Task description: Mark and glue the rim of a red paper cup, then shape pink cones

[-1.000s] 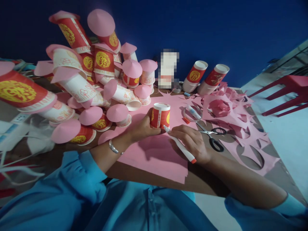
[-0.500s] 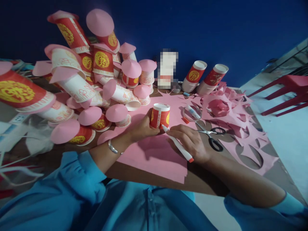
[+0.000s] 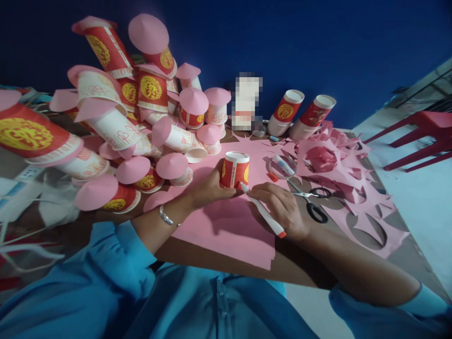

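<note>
My left hand (image 3: 211,187) is closed around the lower left side of a red paper cup (image 3: 230,175) with a white rim and yellow print, held above pink paper. Pinched in my right hand (image 3: 280,209) is a white marker pen (image 3: 264,214) with an orange-red end, slanting up toward the cup. Its tip is at the cup's lower right side; whether it touches, I cannot tell. Under both hands lie stacked pink sheets (image 3: 243,245). Right of my right hand, black-handled scissors (image 3: 310,194) lie open on the table.
Several paper cups with pink cone tops (image 3: 193,106) are piled at the left. Two cup stacks (image 3: 285,112) lean at the back wall. Pink paper scraps (image 3: 365,230) cover the right side, near a roll of tape (image 3: 270,167) and a glue stick (image 3: 283,165). A red stool (image 3: 420,129) stands beyond.
The marker's tip has shifted very slightly right and down along the cup, with my right hand. The left hand and cup stay almost still.
</note>
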